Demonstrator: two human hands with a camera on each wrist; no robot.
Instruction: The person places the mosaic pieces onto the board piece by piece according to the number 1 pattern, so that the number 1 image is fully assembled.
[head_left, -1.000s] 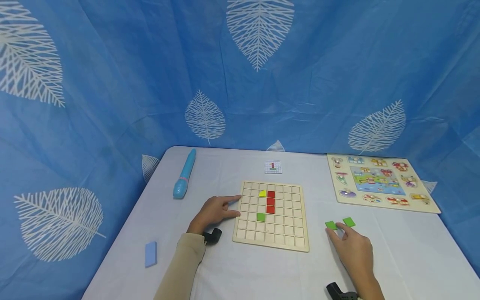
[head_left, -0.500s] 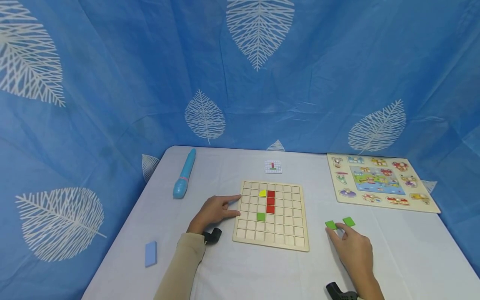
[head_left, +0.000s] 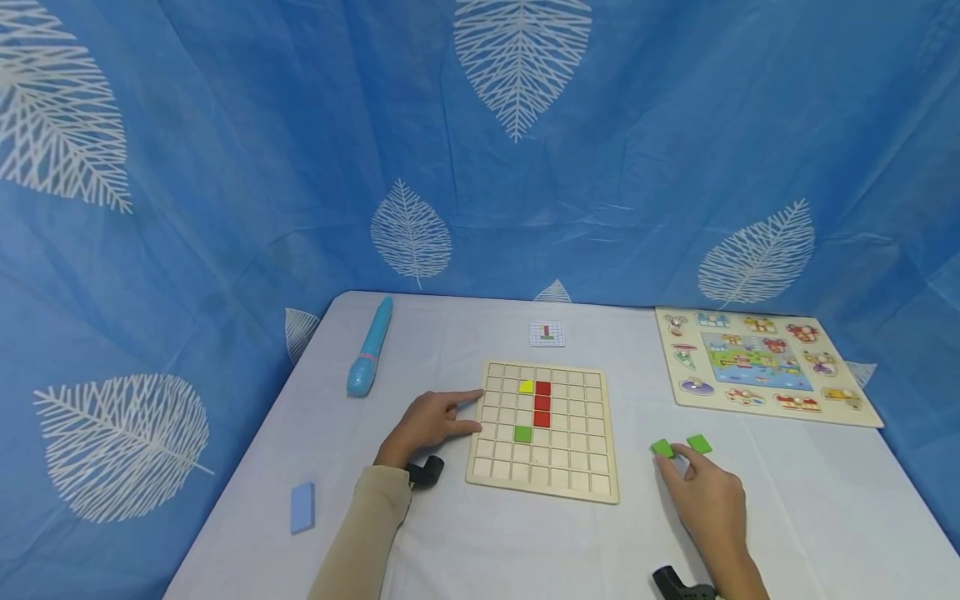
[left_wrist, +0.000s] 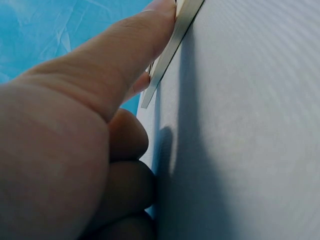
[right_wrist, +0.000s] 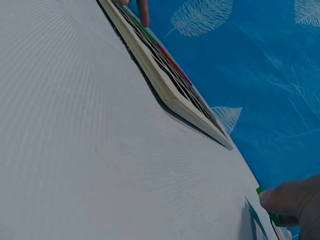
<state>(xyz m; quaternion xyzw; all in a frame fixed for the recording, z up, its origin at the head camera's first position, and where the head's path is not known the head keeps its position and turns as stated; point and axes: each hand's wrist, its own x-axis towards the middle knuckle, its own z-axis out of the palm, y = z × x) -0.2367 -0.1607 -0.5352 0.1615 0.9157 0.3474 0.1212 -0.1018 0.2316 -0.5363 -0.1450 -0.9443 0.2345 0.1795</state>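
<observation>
My left hand rests at the left side of a wooden grid board, its thumb and index finger touching the rim. In the left wrist view, the thumb lies along the board's edge with the other fingers bent below. On the board sit a yellow tile, a column of three red tiles and a green tile. Right of the board, my right hand pinches a second green tile between thumb and finger, slightly tilted. Another green tile lies just beyond the fingers.
A small pattern card lies behind the board. At the back right is a wooden picture puzzle. A blue toy microphone lies at the back left, and a blue block stands near the left table edge.
The green tile in my right fingers has tipped slightly, its edge rising off the table. My left hand stays where it was on the board's rim.
</observation>
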